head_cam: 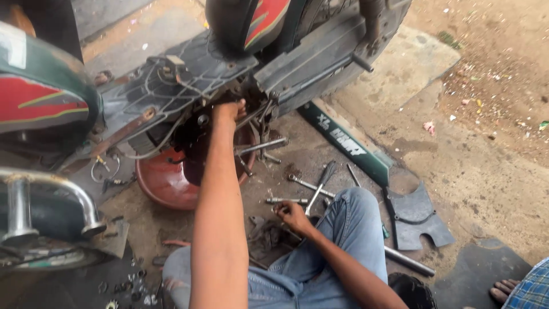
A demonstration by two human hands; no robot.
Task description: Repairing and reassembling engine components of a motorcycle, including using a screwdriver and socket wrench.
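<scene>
L hand (230, 110) reached up at 12 o'clock into the moped engine (200, 129), grip hidden, can't tell. R hand (293, 216) pinched a small part at 4 o'clock. Part could've dropped among loose tools (311, 189) w/ a slack pinch.

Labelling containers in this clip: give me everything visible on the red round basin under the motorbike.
The red round basin looks like plastic, shallow and wide, its inside dirty and dark-stained. It sits upright on the concrete ground beneath the motorbike's exposed engine area. The person's left arm crosses in front, hiding its right part. Contents cannot be told.
</scene>
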